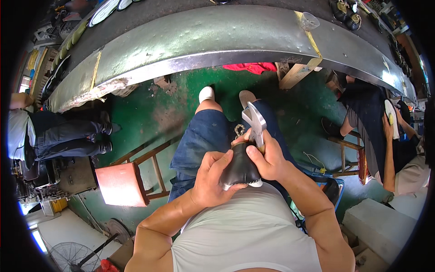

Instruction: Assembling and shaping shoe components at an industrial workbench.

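Note:
A black leather shoe upper (242,164), stretched over a form, is held in front of my belly above my lap. Its rounded end points toward me, and a pale, ragged edge shows there. My left hand (212,176) is closed around its left side, thumb on top and fingers beneath. My right hand (268,157) grips silver lasting pincers (255,121), metal head pointing up and away from me. The right thumb also presses on the shoe's right side. The pincers' jaws are clear of the leather; their handles are mostly hidden in the palm.
A metal-edged workbench (195,38) curves across ahead, with a clear plastic cup (310,21) and black shoes (348,17) on it. A pink-topped stool (120,185) stands left. Co-workers sit right (385,136) and stand left (54,131). Fan (74,256) at lower left.

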Motion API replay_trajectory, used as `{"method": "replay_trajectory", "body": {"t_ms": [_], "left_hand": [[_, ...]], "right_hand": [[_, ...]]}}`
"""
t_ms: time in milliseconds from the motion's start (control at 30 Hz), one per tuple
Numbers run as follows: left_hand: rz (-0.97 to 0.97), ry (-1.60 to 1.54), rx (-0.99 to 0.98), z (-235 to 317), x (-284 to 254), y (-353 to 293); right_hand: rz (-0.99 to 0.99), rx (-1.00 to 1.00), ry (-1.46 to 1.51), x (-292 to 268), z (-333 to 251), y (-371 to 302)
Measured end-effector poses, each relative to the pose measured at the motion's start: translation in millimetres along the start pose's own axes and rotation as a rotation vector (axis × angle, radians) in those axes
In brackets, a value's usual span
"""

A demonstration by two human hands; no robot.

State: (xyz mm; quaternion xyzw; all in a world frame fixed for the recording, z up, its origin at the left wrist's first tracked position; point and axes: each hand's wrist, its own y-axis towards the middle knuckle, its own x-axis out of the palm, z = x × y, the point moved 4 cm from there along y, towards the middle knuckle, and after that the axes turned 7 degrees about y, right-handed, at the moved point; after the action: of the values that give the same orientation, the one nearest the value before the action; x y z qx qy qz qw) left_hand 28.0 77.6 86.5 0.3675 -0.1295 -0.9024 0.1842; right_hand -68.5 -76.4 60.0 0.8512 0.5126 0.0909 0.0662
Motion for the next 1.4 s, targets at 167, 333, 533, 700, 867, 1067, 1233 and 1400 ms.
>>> {"method": "replay_trajectory", "body": {"t_ms": [167, 333, 533, 700, 867, 1067, 1233, 1400], "left_hand": [[0.043, 0.000, -0.083, -10, 7, 5], [-0.196, -0.417, -0.504, -86, 63, -20], [-0.258, -0.043, -0.541, -123, 75, 27], [-0.382, -0.210, -0.751, -132, 82, 27], [-0.556, -0.511, -0.648, -136, 95, 15], [-0.496, -0.859, -0.732, -126, 100, 0], [-0.424, -0.431, -0.671, -133, 111, -13], [-0.422, -0.511, -0.688, -123, 120, -16]], "right_hand": [[-0.032, 0.077, -0.027, -8, 7, 14], [0.259, 0.174, -0.400, -43, 39, 2], [0.345, 0.685, -0.228, -42, 85, -50], [0.379, 0.743, -0.179, -46, 103, -70], [0.256, 0.772, -0.295, -57, 90, -59], [0.326, 0.801, 0.104, -86, 94, -94], [-0.135, 0.712, -0.450, -79, 20, -90], [-0.292, 0.242, -0.864, -64, 15, -63]]}}
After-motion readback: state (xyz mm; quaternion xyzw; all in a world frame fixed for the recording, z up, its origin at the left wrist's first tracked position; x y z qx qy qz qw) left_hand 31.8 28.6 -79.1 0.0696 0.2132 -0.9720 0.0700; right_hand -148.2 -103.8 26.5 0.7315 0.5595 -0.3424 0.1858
